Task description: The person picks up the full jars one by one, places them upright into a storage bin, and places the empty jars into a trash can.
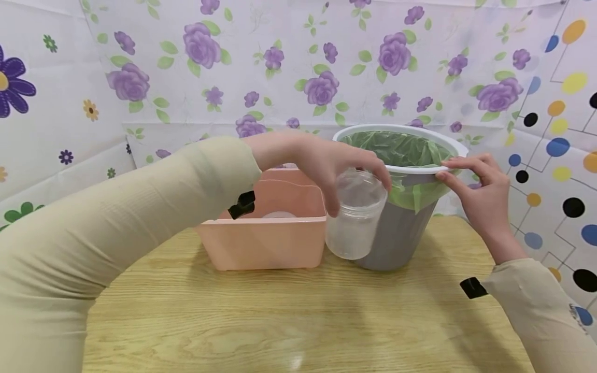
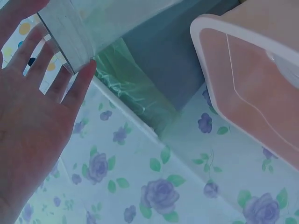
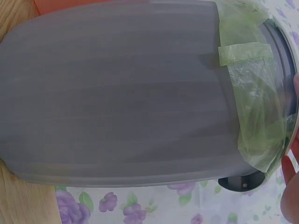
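Note:
My left hand reaches across from the left and grips a clear plastic jar near its top. The jar tilts slightly, in front of a grey trash can and beside a pink plastic bin. In the left wrist view, the fingers of that hand spread along the jar's wall. My right hand pinches the white rim of the trash can between thumb and fingers. A green bag lines the can and folds over its edge.
A pale round thing lies inside the pink bin, mostly hidden by its front wall. The wooden table extends in front of both containers. Behind stands a flowered cloth wall, with a dotted one at the right.

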Motion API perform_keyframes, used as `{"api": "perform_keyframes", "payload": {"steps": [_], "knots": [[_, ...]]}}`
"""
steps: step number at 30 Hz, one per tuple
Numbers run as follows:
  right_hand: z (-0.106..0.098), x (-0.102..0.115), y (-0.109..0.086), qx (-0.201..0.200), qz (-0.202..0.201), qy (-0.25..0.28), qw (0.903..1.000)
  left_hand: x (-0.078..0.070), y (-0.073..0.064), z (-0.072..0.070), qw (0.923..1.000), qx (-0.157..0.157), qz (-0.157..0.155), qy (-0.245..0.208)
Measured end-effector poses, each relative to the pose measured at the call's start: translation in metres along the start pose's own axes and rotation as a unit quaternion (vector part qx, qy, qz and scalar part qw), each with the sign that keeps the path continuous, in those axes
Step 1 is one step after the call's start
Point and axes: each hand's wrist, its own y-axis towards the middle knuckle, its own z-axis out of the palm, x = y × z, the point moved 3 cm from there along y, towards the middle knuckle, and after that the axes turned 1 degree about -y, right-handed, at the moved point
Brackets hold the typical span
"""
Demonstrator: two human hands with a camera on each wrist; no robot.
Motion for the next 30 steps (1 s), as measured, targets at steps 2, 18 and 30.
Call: {"api": "perform_keyframes", "payload": {"steps": [2,18,30], "knots": [[0.000,0.000,0.000,-0.001,0.001,-0.002,1.0000,-0.002,-0.002,-0.004,0.9999,0.002,-0.005,0.009],[0.000,0.002,0.000,0.000,0.004,-0.002,1.0000,-0.022,-0.028,-0.067,0.9973,-0.027,-0.050,0.046],[0.000,0.001,0.000,0.001,0.004,0.000,1.0000,-0.017,-0.041,-0.109,0.9827,-0.107,-0.104,0.110]]}}
